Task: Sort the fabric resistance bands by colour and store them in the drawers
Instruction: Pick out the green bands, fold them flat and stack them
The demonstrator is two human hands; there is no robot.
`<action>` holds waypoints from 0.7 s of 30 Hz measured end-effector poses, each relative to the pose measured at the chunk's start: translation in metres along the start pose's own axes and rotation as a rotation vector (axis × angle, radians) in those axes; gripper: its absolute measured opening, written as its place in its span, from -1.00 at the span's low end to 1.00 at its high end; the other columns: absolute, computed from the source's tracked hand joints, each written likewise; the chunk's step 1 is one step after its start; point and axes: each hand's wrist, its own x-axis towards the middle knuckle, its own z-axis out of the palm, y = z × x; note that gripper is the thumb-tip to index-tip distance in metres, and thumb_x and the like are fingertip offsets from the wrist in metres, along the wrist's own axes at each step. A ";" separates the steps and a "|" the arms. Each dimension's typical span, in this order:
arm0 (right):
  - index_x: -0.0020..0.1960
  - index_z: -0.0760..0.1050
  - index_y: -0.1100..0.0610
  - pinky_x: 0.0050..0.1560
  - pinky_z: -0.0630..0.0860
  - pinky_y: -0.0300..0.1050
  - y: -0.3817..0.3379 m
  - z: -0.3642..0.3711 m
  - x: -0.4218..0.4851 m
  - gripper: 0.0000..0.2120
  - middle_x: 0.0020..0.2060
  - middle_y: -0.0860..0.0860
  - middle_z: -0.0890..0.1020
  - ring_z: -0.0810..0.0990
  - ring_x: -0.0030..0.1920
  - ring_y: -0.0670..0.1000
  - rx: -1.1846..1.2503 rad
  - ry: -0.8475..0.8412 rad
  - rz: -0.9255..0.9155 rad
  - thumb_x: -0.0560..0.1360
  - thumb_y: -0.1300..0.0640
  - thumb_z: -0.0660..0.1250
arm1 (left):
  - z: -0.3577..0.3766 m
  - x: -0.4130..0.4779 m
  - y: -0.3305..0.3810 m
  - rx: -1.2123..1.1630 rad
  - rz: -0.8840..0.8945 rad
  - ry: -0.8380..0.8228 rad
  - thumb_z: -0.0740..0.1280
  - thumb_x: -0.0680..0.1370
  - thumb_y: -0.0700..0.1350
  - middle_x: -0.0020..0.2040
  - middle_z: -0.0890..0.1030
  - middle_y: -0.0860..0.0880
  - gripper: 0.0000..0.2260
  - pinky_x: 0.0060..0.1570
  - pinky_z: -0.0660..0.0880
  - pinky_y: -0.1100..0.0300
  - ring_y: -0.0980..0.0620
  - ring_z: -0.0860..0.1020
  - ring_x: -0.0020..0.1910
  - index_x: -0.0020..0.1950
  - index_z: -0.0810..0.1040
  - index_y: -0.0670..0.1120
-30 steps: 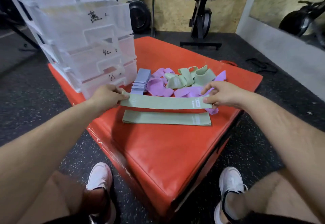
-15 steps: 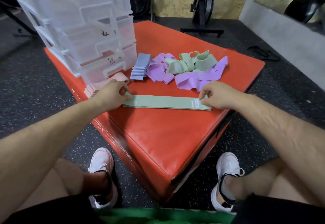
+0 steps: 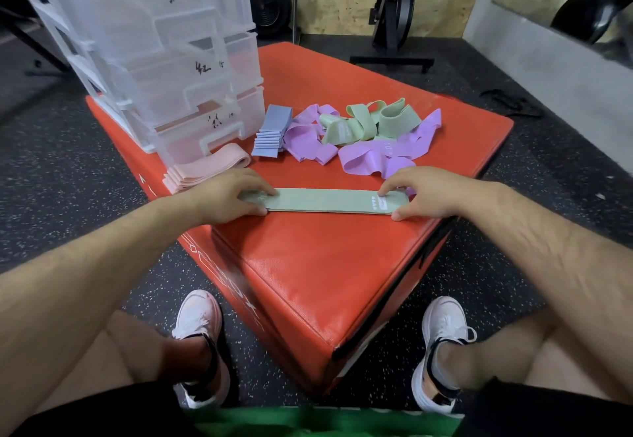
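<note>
A flat stack of green bands (image 3: 325, 201) lies across the red padded box (image 3: 308, 275), white label at its right end. My left hand (image 3: 222, 196) pinches the stack's left end between fingers and thumb. My right hand (image 3: 423, 193) pinches the right end the same way. Behind lie loose green bands (image 3: 363, 121) tangled with purple bands (image 3: 373, 162). A neat blue stack (image 3: 272, 133) and a pink stack (image 3: 205, 169) sit by the clear plastic drawer unit (image 3: 191, 70), whose drawers carry handwritten marks.
The drawer unit stands on the box's far left corner; its lowest drawers look slightly pulled out. The box's near edges drop to a speckled black floor by my two white shoes. Gym machines and a weight plate stand at the back wall.
The green band I held up between both hands has come down onto the second green band, so the two now lie as one stack. My view has tilted downward.
</note>
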 end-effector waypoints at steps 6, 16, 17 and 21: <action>0.24 0.56 -0.15 0.23 0.46 -0.03 -0.003 -0.003 0.002 -0.54 0.11 -0.14 0.54 0.48 0.14 -0.05 -0.037 0.023 -0.043 0.37 -0.16 0.51 | -0.001 0.002 0.007 0.081 -0.057 -0.021 0.36 0.29 0.33 0.17 0.55 0.09 -0.44 0.29 0.33 0.22 0.11 0.48 0.19 0.22 0.61 0.12; 0.28 0.55 -0.08 0.23 0.48 0.04 -0.032 -0.033 0.062 -0.72 0.21 -0.08 0.54 0.51 0.23 0.00 0.018 0.195 -0.028 0.60 -0.04 0.23 | -0.007 0.099 0.063 0.106 -0.030 0.172 0.25 0.46 0.24 0.14 0.61 -0.02 -0.56 0.22 0.41 0.10 -0.05 0.50 0.22 0.19 0.63 0.04; 0.29 0.54 -0.08 0.22 0.49 0.04 -0.032 -0.036 0.070 -0.72 0.21 -0.07 0.54 0.53 0.21 0.02 0.024 0.182 -0.010 0.62 0.00 0.21 | -0.008 0.110 0.066 0.108 -0.059 0.155 0.16 0.42 0.29 0.16 0.60 -0.02 -0.49 0.24 0.41 0.05 -0.06 0.49 0.24 0.19 0.61 0.06; 0.25 0.56 -0.08 0.16 0.54 0.11 -0.029 -0.044 0.098 -0.68 0.17 -0.01 0.59 0.58 0.13 0.10 0.041 0.161 0.005 0.61 0.15 0.14 | -0.004 0.154 0.066 0.103 -0.168 0.143 0.33 0.53 0.09 0.25 0.55 -0.04 -0.66 0.25 0.43 0.05 -0.10 0.50 0.25 0.29 0.57 0.08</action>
